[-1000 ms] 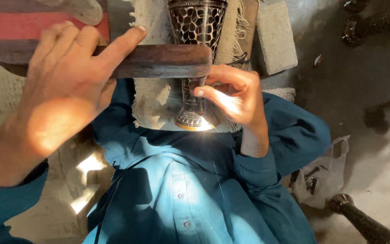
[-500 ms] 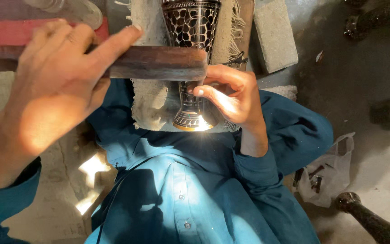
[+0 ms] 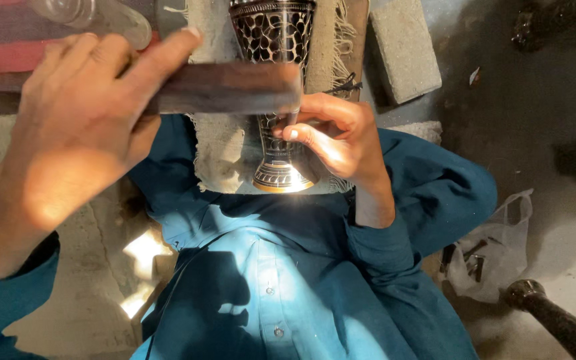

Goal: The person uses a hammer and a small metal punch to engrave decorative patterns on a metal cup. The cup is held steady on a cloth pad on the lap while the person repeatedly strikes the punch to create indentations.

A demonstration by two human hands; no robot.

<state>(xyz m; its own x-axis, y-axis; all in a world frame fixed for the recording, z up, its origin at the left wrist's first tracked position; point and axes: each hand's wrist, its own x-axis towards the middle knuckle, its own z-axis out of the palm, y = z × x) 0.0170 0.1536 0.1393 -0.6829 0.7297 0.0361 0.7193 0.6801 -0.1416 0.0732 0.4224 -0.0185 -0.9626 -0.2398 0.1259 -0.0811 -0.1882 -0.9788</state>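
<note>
A dark metal vase [image 3: 271, 33] with a cut pattern lies on a frayed cloth [image 3: 218, 153], its shiny foot toward me. My left hand [image 3: 81, 127] grips a dark wooden bar [image 3: 228, 87], held crosswise just above the vase's stem and blurred. My right hand [image 3: 338, 137] rests on the cloth at the right of the stem. Its thumb and fingers are pinched on what looks like a small thin tool set against the stem. The bar's end hides most of that tool.
A grey brick [image 3: 405, 47] lies beside the cloth at upper right. A clear plastic bottle [image 3: 95, 17] and a red slab [image 3: 1, 57] sit at upper left. On the floor to the right are a thin plastic bag [image 3: 495, 250] and a dark metal piece [image 3: 555, 320].
My left hand and the wooden bar have shifted slightly over the vase's stem and now look blurred. My right hand and the vase have stayed in place.
</note>
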